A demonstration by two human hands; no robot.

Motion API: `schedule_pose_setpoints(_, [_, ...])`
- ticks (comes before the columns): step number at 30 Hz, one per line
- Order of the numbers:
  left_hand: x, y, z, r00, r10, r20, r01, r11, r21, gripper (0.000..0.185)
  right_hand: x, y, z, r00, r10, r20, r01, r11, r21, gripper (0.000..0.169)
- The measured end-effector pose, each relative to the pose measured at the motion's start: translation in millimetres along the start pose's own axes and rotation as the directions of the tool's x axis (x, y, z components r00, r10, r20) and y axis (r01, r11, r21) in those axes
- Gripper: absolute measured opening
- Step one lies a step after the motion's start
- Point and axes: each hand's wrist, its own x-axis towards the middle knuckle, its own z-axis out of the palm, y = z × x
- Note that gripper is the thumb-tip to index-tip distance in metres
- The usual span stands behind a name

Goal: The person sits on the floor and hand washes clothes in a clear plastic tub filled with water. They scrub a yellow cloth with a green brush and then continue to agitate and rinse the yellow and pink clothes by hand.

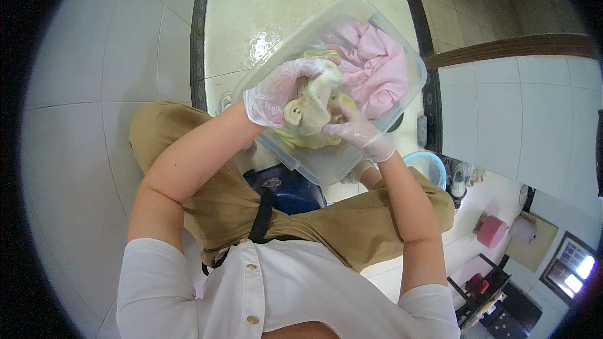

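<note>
Both of my hands wear thin clear gloves and are over a translucent plastic tub (325, 169). My left hand (285, 89) is closed on the upper part of a pale yellow wet cloth (316, 103). A small cream animal-face piece (294, 112) shows on that cloth beside my left palm. My right hand (355, 129) grips the right side of the same cloth with fingers and thumb. Pink fabric (377, 66) lies bunched in the tub's far right part. More yellow cloth (287, 139) sits under my hands; its full shape is hidden.
Wet tiled floor (268, 19) surrounds the tub. A dark blue object (297, 193) stands between my knees. A light blue basin (435, 169) is beyond my right knee, near a white tiled wall (490, 113). A pink stool-like object (491, 231) stands farther right.
</note>
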Motion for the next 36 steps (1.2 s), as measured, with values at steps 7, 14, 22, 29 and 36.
schedule_pose_setpoints(7, [3, 10, 0, 1.0, 0.028, 0.007, -0.027, 0.996, -0.081, 0.033, 16, 10, -9, 0.992, -0.112, 0.055, 0.107, 0.991, 0.086, 0.052])
schedule_pose_setpoints(14, [3, -6, -1, 0.998, -0.066, 0.015, 0.067, 0.992, -0.104, 0.036, 32, 3, 23, 0.807, -0.541, -0.238, 0.501, 0.839, -0.212, 0.032])
schedule_pose_setpoints(22, [-8, 6, 10, 0.988, 0.056, -0.147, -0.035, 0.989, 0.143, 0.041, 17, -10, -19, 0.898, -0.43, -0.094, 0.373, 0.857, -0.355, 0.034])
schedule_pose_setpoints(29, [-11, 6, 0, 0.996, 0.065, -0.054, -0.05, 0.971, 0.234, 0.033, 3, -30, -13, 0.899, -0.436, 0.04, 0.367, 0.702, -0.611, 0.048])
schedule_pose_setpoints(36, [19, 39, -15, 0.944, 0.29, -0.156, -0.222, 0.911, 0.348, 0.035, 14, 9, -51, 0.974, -0.158, -0.163, 0.227, 0.732, 0.642, 0.035])
